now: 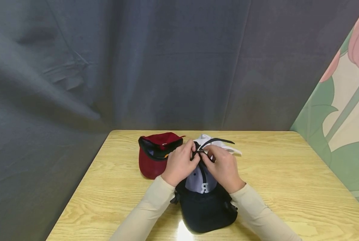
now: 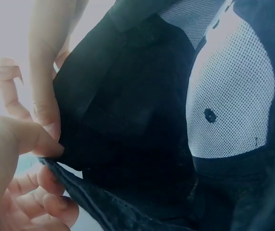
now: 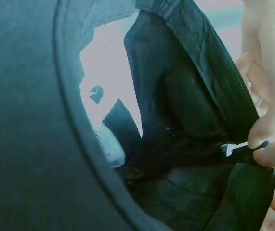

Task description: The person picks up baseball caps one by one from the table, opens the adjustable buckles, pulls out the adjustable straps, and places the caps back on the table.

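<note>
A black and grey cap [image 1: 208,214] with a white letter on its front lies on the table, brim toward me. At its back edge my left hand [image 1: 181,164] pinches the band between thumb and fingers. Opposite it, my right hand [image 1: 224,167] pinches the band beside a small metal buckle [image 1: 200,149]. From there the loose end of a black strap [image 1: 219,139] sticks out to the right. Both wrist views look into the cap's dark inside, where a pale mesh panel [image 2: 233,91] shows. Fingers partly hide the buckle.
Left of the hands, a dark red cap [image 1: 150,165] lies with its opening showing. Behind the strap is a white cloth item [image 1: 208,138], mostly hidden. The wooden table [image 1: 287,174] ends at a dark curtain [image 1: 179,67] behind; a flower-patterned surface [image 1: 348,134] stands at right.
</note>
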{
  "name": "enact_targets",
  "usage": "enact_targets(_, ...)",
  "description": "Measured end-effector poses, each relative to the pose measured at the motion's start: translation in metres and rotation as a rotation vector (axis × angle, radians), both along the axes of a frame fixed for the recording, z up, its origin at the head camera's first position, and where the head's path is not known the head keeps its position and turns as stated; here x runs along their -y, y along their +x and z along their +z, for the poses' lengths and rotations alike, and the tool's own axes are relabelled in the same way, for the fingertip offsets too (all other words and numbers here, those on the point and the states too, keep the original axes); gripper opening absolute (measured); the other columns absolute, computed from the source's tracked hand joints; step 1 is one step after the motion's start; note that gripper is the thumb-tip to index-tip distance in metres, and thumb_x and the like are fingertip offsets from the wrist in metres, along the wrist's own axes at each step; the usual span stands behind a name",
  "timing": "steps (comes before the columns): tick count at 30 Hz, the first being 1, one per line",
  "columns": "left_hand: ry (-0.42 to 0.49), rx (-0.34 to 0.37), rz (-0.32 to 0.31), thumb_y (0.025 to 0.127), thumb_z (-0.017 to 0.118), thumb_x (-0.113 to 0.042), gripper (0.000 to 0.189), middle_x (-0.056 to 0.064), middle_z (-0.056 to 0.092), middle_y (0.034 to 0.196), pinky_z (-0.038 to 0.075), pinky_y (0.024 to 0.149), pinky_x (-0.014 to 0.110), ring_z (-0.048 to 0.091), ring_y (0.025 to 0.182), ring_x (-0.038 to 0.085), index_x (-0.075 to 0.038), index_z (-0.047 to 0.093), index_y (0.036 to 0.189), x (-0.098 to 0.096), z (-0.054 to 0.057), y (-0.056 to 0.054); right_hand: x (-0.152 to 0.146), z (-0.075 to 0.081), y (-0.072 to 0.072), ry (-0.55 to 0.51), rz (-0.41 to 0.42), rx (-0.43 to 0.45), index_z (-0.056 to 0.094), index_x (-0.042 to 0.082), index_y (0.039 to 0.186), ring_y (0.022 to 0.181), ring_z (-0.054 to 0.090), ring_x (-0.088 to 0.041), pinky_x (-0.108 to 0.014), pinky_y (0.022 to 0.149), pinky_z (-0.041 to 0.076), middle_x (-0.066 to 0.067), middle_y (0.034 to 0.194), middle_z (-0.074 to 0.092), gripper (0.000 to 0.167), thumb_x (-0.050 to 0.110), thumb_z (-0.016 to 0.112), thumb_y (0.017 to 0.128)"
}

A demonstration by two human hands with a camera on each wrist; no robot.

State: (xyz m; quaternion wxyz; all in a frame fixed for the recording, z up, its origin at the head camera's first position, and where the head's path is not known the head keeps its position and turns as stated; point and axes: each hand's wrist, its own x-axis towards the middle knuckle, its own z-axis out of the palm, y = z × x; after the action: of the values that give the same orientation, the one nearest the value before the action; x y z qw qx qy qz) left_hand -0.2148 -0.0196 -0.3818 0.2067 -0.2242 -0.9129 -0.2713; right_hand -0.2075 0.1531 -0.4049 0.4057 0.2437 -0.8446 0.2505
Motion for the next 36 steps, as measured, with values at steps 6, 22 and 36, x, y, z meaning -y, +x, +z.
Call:
enact_targets(6,-0.013,-0.068,-0.002,0.088,0.067,-0.017,0.016,-0.007,0.048,0.069,0.035,0.046,0.024,0.048,0.055,0.009,-0.017,0.051,0.088,-0.0001,0.0013,0.0010,0.0016,0.0025,0.0007,0.058,-0.002,-0.011,0.071,0.013,0.092,0.060,0.048,-0.010,-0.029,0.049,0.039,0.004,0.069,0.055,0.012,0.017,0.078,0.083)
enact_targets(22,-0.054,-0.126,0.039,0.086,0.067,-0.015,0.015,-0.005,0.050,0.071,0.036,0.045,0.024,0.049,0.053,0.011,-0.016,0.052,0.086,0.0029,-0.0002,0.0002,-0.0004,0.0025,-0.0007,0.069,-0.095,-0.023,0.065,0.012,0.083,0.053,0.049,-0.013,-0.028,0.043,0.035,0.001,0.065,0.054,0.010,0.018,0.073,0.084)
enact_targets(36,-0.031,-0.130,0.049,0.087,0.070,-0.015,0.017,-0.006,0.048,0.070,0.035,0.043,0.023,0.046,0.051,0.010,-0.015,0.054,0.088,0.0059,-0.0009,0.0019,-0.0041,0.0048,-0.0029,0.073,-0.126,0.007,0.066,0.012,0.084,0.052,0.050,-0.013,-0.027,0.043,0.035,0.001,0.067,0.058,0.009,0.017,0.074,0.084)
